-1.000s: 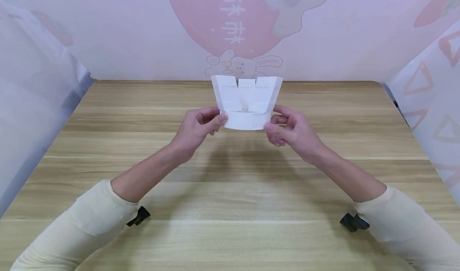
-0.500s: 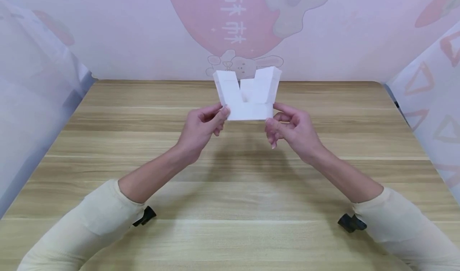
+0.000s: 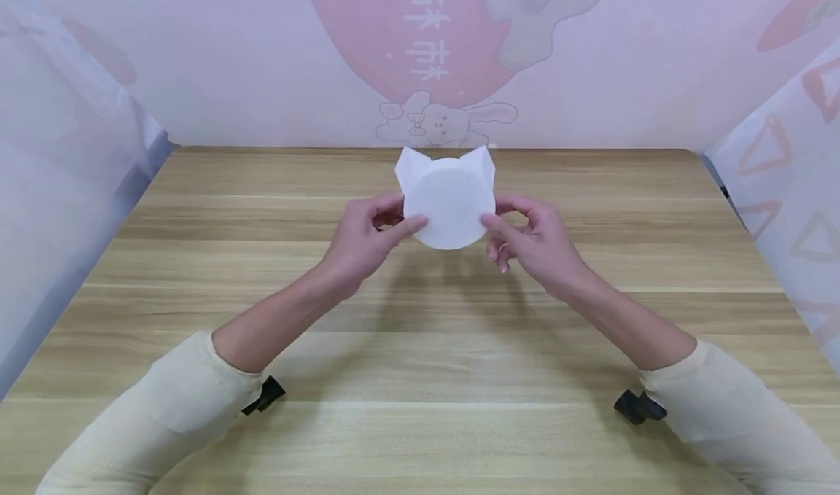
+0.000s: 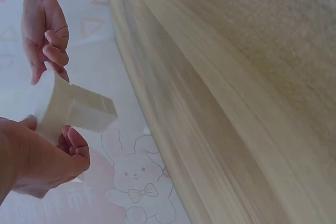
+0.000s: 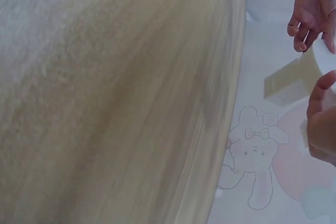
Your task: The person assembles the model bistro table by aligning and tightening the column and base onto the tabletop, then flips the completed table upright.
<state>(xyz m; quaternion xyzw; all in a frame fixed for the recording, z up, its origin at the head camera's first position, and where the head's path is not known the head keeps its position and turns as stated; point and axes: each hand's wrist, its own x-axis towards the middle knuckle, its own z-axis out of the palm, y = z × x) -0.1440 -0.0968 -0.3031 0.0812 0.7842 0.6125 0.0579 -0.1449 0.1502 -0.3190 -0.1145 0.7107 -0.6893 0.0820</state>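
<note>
Between both hands, above the table, is a white piece with a flat round face point(image 3: 449, 205) and two pointed, ear-like panels standing out at its far side. My left hand point(image 3: 362, 240) pinches its left edge, thumb on the round face and fingers behind. On the right edge, my right hand point(image 3: 541, 246) pinches it the same way, its lower fingers hanging loosely curled. Both wrist views show it side-on: a blocky part point(image 4: 93, 109) juts out from behind the disc in the left one, and the same block point(image 5: 287, 83) appears in the right one.
A wood-grain table point(image 3: 433, 422) lies beneath the hands. Behind it rises a pale backdrop point(image 3: 249, 57) printed with a rabbit and pink shapes, with sheets at both sides. Black clip-like pieces point(image 3: 264, 395) show at the sleeves.
The white piece has tipped over in my hands: its slotted upright panels faced the head camera, and now its round face does. Both hands stay nearly in place, thumbs now on the disc.
</note>
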